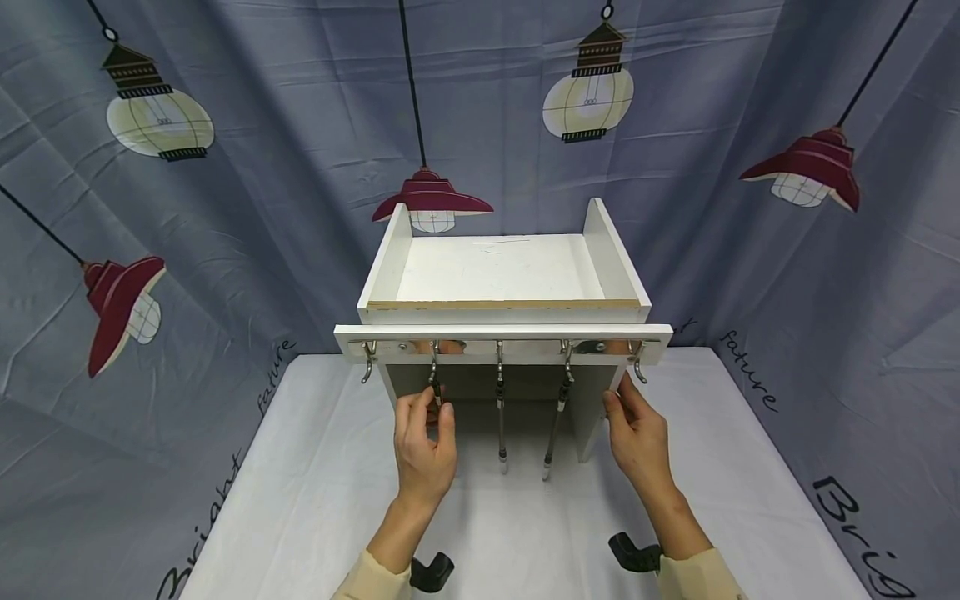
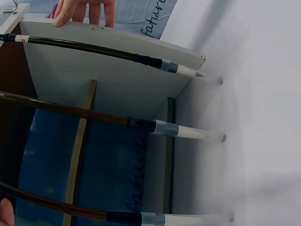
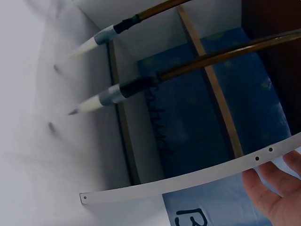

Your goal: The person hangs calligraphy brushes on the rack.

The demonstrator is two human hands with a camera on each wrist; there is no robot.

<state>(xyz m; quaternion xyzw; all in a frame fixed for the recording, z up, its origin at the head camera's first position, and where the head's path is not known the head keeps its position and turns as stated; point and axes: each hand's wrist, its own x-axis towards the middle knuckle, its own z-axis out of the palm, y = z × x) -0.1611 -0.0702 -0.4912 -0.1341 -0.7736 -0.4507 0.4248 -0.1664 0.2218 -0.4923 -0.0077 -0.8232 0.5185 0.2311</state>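
A white wall shelf [image 1: 495, 317] with metal hooks along its front rail stands on the table. Calligraphy brushes with white bristles hang from it: a middle brush [image 1: 501, 417] and a right brush [image 1: 555, 421]. At the left, my left hand [image 1: 426, 450] pinches the upper handle of another calligraphy brush [image 2: 84, 210], still under its hook; only a fingertip shows in the left wrist view. My right hand [image 1: 641, 433] holds the front edge of the shelf's right side panel [image 3: 178, 178], thumb and fingers on either side.
Bare hooks sit at both ends of the rail, including the right end hook [image 1: 637, 362]. A white cloth covers the table [image 1: 315, 500]. Behind hangs a blue-grey curtain [image 1: 300, 167] printed with lamps. Black wrist mounts [image 1: 432, 573] show at both sleeves.
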